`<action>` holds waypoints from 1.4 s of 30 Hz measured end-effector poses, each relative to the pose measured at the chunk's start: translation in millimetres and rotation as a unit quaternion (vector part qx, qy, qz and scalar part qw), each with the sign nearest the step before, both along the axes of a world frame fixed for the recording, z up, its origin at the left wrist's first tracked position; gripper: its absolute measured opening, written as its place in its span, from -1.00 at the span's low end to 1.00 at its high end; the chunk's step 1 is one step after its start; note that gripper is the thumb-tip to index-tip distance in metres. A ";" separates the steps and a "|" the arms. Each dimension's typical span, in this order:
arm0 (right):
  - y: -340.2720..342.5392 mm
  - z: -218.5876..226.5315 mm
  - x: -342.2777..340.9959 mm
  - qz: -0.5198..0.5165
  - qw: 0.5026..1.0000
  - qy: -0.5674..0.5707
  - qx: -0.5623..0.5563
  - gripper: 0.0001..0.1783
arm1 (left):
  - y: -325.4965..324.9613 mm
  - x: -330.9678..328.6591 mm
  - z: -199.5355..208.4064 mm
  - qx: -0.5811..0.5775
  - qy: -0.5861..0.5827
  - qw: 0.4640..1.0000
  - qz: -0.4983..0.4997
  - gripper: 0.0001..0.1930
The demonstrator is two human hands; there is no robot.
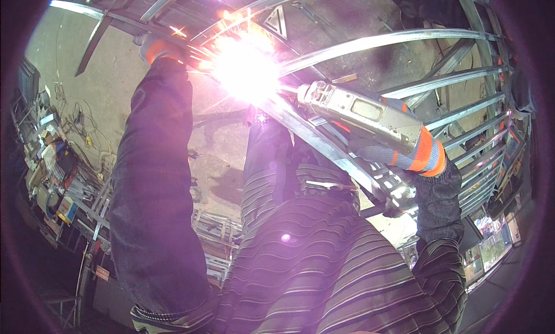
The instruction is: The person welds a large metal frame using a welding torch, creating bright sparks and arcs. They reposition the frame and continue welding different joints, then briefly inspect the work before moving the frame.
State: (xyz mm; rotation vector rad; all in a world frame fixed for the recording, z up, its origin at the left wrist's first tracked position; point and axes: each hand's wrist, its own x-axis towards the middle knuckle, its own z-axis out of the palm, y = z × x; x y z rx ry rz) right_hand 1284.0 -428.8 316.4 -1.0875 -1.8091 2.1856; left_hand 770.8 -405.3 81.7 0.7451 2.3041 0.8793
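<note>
My right hand, in a grey glove with orange bands, grips a boxy metal-coloured welding gun. Its nozzle points left into a blinding white flare with orange sparks, which hides the spot where it meets the metal. From below the flare a shiny square metal tube slants down to the right, passing under the gun. My left hand, in a grey and orange glove, is closed at a metal bar left of the flare; its fingers are partly hidden.
A frame of parallel metal tubes spreads across the right. Beyond the flare, a triangular metal piece lies near the frame. Tools, cables and clutter line the left side. Dark things stand at the far right.
</note>
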 end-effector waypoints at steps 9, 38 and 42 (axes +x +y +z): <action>1.7 0.7 3.6 0.022 0.999 0.028 0.037 -0.29 | 0.1 -15.0 -16.7 -0.096 0.157 0.973 -0.137 -0.57; 1.6 28.5 43.8 0.069 0.996 0.016 0.054 -0.32 | -6.8 -9.6 1.3 -0.034 0.073 0.992 -0.093 -0.60; -20.6 44.1 77.3 0.042 0.998 -0.048 0.029 -0.32 | -6.0 -78.2 -64.1 0.055 0.144 0.961 -0.229 -0.61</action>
